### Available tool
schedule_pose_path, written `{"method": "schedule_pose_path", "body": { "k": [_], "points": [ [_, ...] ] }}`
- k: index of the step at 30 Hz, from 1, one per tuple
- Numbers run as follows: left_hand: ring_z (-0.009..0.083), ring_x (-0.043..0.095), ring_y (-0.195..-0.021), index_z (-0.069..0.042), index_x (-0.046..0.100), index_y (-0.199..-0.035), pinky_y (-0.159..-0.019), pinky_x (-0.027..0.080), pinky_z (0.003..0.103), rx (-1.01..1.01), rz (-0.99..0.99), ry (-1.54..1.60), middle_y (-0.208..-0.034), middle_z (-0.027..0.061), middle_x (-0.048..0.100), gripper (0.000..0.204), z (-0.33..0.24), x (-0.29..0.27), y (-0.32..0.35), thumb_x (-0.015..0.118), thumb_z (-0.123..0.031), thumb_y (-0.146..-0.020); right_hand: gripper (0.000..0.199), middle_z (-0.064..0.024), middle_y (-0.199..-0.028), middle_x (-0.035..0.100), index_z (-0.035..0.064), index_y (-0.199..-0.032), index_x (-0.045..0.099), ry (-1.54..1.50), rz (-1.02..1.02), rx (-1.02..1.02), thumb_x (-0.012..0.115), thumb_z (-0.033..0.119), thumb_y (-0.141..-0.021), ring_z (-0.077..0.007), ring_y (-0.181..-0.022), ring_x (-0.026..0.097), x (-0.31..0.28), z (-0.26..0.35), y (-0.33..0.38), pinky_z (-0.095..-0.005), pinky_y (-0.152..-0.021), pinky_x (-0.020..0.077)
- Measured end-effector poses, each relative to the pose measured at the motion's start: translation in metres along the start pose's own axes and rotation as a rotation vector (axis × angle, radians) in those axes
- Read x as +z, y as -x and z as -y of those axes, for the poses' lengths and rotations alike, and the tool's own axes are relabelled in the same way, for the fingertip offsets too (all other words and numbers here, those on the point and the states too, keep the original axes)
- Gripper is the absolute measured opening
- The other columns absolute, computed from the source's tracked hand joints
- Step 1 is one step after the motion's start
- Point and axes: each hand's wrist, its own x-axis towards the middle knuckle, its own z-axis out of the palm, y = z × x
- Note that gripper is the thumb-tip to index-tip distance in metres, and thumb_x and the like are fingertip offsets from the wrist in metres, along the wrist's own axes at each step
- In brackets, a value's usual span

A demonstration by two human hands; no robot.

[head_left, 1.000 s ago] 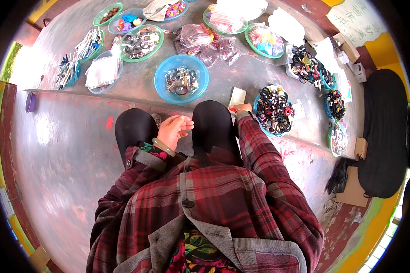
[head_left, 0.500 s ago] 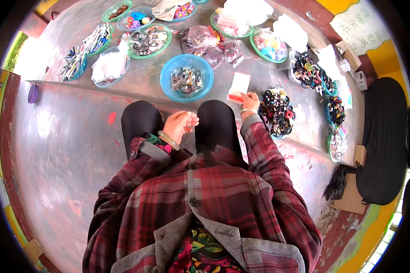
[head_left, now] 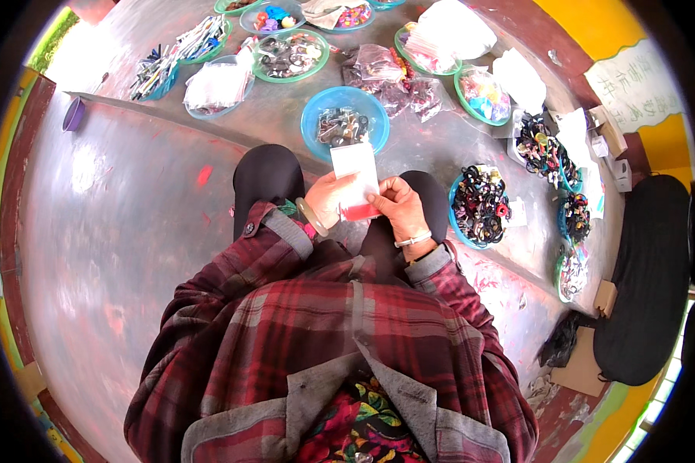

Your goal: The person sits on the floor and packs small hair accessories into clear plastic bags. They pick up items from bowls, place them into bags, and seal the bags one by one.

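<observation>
White with a red end, the packet [head_left: 355,166] sits between both hands on my feed, up in front of the knees [head_left: 269,171]. I see the left hand [head_left: 333,197] grasping its left side, the fingers partly hidden behind it; how firmly they press I cannot tell. The right hand [head_left: 401,207] pinches the lower right edge, thumb on the red part. A pale bangle [head_left: 313,218] rings the left wrist and a bracelet [head_left: 413,238] the right.

From my view, the packet's top overlaps the near rim of a blue basin [head_left: 310,127] with small wrapped pieces [head_left: 343,126] in it. Beside the right knee [head_left: 426,189], dark bands [head_left: 479,202] fill another basin [head_left: 461,230]. Beyond lie plum-coloured bags [head_left: 371,68], a green tray [head_left: 322,59] and pens [head_left: 201,37]; a purple cup [head_left: 73,114] is well apart, far left.
</observation>
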Motion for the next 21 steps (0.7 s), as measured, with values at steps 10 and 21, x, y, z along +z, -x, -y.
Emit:
{"method": "schedule_pose_path", "body": {
  "k": [10,21],
  "points": [
    [0.0153,0.059,-0.083,0.001,0.056,-0.103,-0.074,0.047,0.028,-0.075,0.019,-0.213,-0.094,0.0071,0.061,0.022,0.010,0.003,0.002,0.058,-0.009,-0.082,0.029,-0.0108,-0.057,0.056,0.0011,-0.072,0.055,0.865,-0.237,-0.323,0.062,0.029,-0.078,-0.0203,-0.050,0.055,-0.001,0.026,-0.001,-0.0314,-0.050,0.0425],
    [0.0136,0.058,-0.087,0.001,0.057,-0.104,-0.077,0.046,0.029,-0.057,0.164,-0.315,-0.097,0.0067,0.061,0.026,0.002,0.011,0.014,0.061,-0.010,-0.080,0.026,-0.0119,-0.058,0.054,0.0030,-0.068,0.053,0.937,-0.252,-0.344,0.065,0.025,-0.075,-0.0257,-0.052,0.054,0.017,0.039,0.027,-0.0341,-0.049,0.0417]
  ]
}}
